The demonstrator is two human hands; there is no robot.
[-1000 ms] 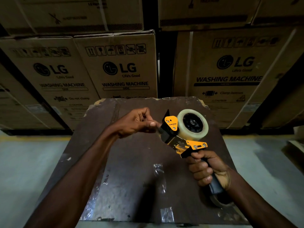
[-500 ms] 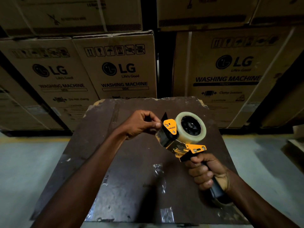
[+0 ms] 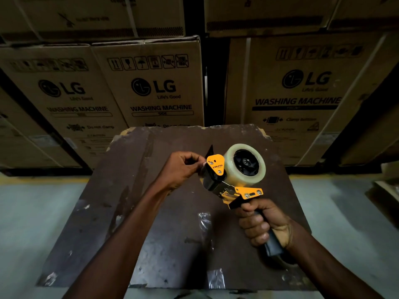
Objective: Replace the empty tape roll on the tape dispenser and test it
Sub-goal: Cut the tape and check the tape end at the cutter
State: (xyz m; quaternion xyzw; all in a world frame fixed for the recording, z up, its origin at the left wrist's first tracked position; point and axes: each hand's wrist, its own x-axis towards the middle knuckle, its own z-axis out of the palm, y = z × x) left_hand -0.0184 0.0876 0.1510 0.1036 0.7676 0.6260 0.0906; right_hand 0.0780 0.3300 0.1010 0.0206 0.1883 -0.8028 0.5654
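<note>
Boxes (image 3: 149, 83) behind; R hand (image 3: 262, 225) grips dispenser (image 3: 232, 182); L hand (image 3: 180, 169) pinches tape end

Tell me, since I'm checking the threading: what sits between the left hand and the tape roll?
In the head view, the dispenser's orange side plate and black front guard lie between the left hand and the tape roll.
</note>
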